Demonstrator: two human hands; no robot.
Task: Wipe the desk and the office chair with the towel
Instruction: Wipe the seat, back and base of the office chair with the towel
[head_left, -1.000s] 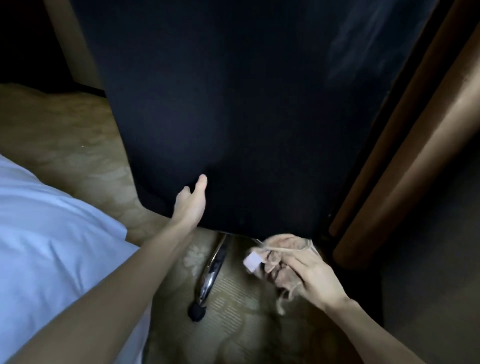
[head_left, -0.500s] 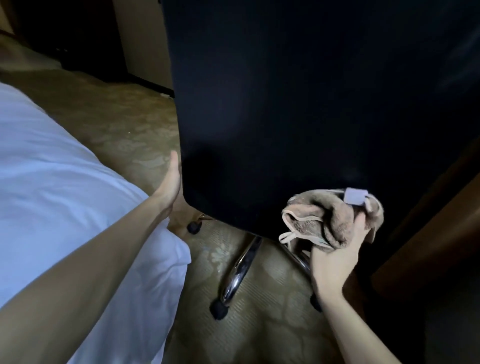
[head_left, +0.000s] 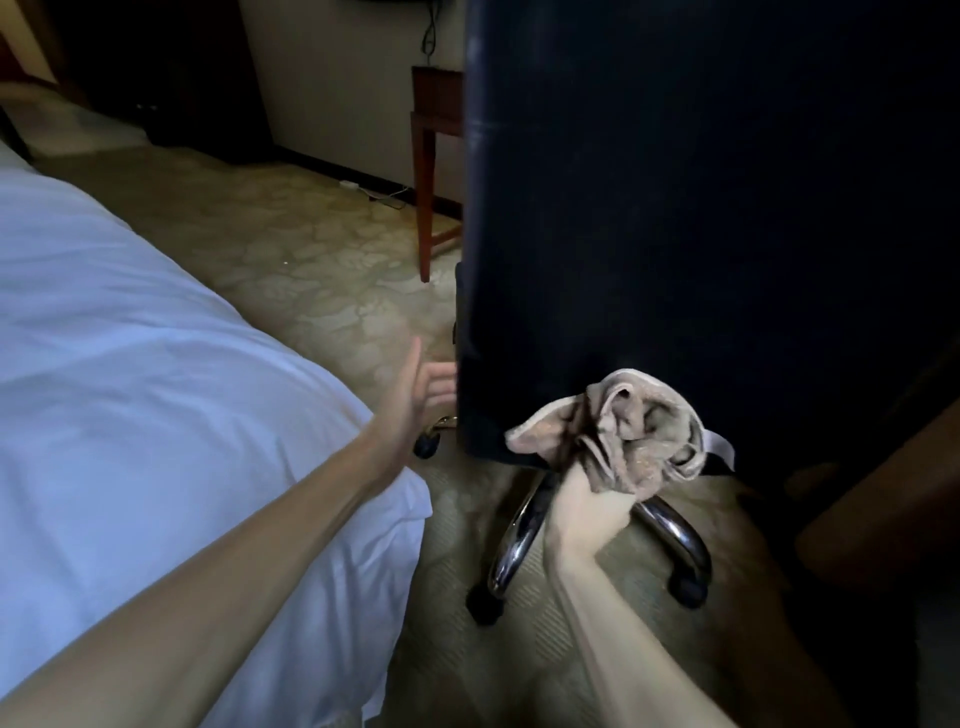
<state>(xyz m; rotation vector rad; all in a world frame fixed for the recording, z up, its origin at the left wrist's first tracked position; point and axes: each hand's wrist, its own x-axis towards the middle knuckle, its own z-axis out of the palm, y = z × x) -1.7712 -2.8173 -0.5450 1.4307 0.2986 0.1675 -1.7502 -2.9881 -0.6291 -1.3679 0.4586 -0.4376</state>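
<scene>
Fingers curled tight round a bunched beige towel (head_left: 639, 441), the right hand (head_left: 582, 501) lifts it to the lower back of the dark office chair (head_left: 675, 208), apparently ready to wipe. The left hand (head_left: 415, 405), fingers straight and loosely spread, meets the chair's side edge, seemingly bracing it, beside the white bed (head_left: 130, 338).

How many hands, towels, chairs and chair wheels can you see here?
Hands: 2, the left hand and the right hand
Towels: 1, the towel
Chairs: 1, the office chair
Chair wheels: 3 showing, left wheel, middle wheel, right wheel
Total: 7
</scene>
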